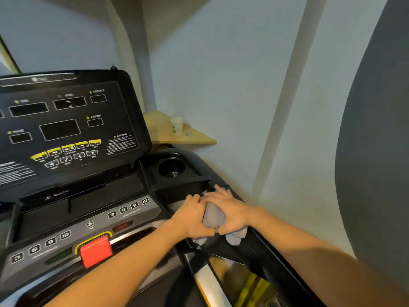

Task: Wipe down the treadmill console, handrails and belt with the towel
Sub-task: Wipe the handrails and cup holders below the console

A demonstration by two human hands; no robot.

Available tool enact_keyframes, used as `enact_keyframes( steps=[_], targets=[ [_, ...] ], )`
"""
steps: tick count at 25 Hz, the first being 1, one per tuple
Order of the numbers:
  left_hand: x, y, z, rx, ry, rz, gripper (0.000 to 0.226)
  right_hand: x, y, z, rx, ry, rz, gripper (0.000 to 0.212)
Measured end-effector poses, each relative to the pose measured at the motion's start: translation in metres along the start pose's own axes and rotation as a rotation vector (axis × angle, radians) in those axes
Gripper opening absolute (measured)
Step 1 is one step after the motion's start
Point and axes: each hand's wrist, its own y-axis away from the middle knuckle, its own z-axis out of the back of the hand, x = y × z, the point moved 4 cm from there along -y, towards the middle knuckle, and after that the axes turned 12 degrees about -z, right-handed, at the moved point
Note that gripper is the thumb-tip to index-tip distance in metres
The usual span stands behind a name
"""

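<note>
While both bare arms reach in from the bottom edge, this is how things lie from left to right.

Screen panel: the big black tilted treadmill console (pixel 66 129) fills the left side, with dark little windows and a row of yellow buttons.
Button bar: below it sits a grey strip with number keys 3, 6, 9 and 12 at each end.
Stop button: the red square stop button (pixel 95 251) with a yellow rim sits low on the bar, near the left arm.
Left hand: the left hand (pixel 192 216) lies just right of the button bar; its fingers (pixel 194 199) are curled on the left side of the cloth, and its thumb goes under it.
Towel: the small grey bunched-up cloth towel (pixel 213 216) is squeezed between the two hands, on top of the black right handrail (pixel 276 258) where the rail meets the console. Grey ends of it hang out below the hands.
Right hand: the right hand (pixel 230 210) touches the left one; its fingers (pixel 221 192) bend over the top and right side of the towel and hold it.
Cup hole: the round black cup holder (pixel 171 168) sits just behind the hands.
Shelf: the light wooden corner shelf (pixel 199 138) is on the wall behind it, and the small white paper cup (pixel 176 125) stands upright on it.
Wall: the pale blue wall (pixel 232 63) fills the right side, with a dark grey curved shape at the far right.
</note>
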Motion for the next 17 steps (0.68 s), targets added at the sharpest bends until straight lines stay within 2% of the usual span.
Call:
enact_keyframes(
  steps=[3, 8, 11, 14, 17],
  targets=[
    [0.000, 0.032, 0.001, 0.092, -0.151, 0.112, 0.086, 0.022, 0.003, -0.016, 0.086, 0.102, 0.039, 0.117],
    [-0.007, 0.052, -0.016, -0.028, -0.132, 0.254, 0.075, 0.020, -0.009, -0.033, -0.074, 0.209, 0.111, 0.105],
    [-0.009, 0.046, -0.021, -0.016, -0.141, 0.304, 0.072, 0.015, -0.023, -0.041, -0.105, 0.224, 0.130, 0.091],
    [0.003, 0.034, -0.019, 0.115, -0.102, 0.366, 0.069, 0.014, -0.037, -0.032, 0.025, 0.184, 0.121, 0.077],
    [0.019, 0.019, -0.014, 0.307, -0.059, 0.388, 0.066, 0.016, -0.053, -0.019, 0.243, 0.148, 0.062, 0.067]
  ],
)
